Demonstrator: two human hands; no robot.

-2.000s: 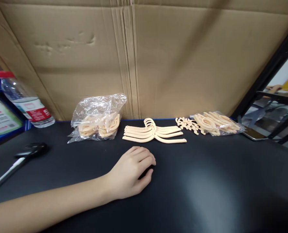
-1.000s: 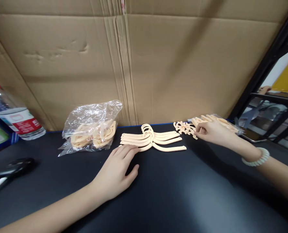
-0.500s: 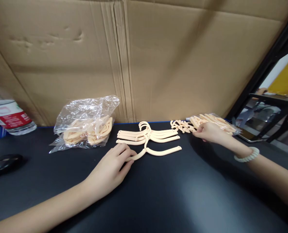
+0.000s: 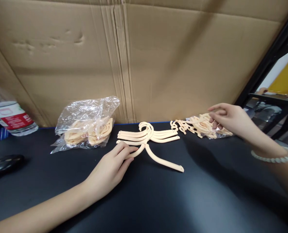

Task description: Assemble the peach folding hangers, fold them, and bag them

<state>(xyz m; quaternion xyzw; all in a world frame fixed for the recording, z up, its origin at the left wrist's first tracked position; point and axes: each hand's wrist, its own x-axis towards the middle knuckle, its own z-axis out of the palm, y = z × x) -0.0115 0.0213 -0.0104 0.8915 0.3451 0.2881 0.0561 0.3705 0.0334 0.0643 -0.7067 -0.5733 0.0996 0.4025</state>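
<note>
My left hand pinches one arm of a cream plastic folding hanger, which lies on the dark tabletop. The hanger's other arm slopes down to the right, and its hook reaches up over a stack of similar hangers just behind. My right hand is raised at the right, its fingers loosely curled and apart, with nothing visible between them. Below and left of it lie a clear bag of cream hanger parts and a loose heap of small cream hook-like pieces.
A clear bag of more cream parts rests at the back left. Farther left are a bottle with a red and white label and a black mouse. Cardboard stands along the back; a black frame rises at the right.
My right hand has lifted up and right, away from the small pieces. The front hanger's right arm has swung downward, while my left hand keeps its hold.
</note>
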